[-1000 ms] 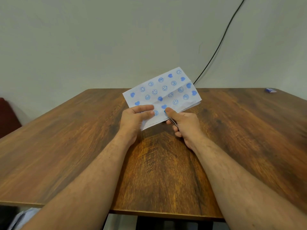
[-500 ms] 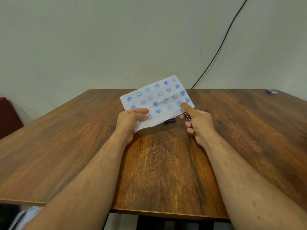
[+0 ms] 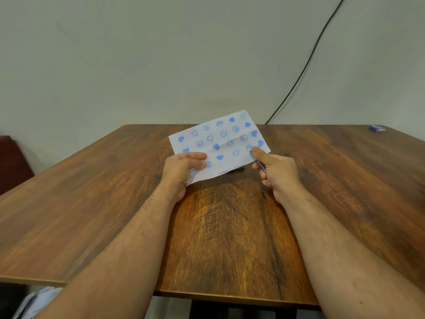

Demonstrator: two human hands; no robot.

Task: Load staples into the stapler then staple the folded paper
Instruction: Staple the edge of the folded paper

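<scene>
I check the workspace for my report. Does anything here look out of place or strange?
Nothing looks damaged or spilled. The folded paper is held up by the left hand, and the right hand grips the stapler at its right edge. One small blue object lies alone at the table's far right corner.

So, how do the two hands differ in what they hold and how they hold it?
The left hand grips the near left corner of the folded paper, fingers curled over its face; the right hand holds a slim metal stapler at the paper's right edge, thumb stretched forward. The left hand's thumb is hidden; the right hand's thumb lies on top. Both hover above the wooden table.
</scene>
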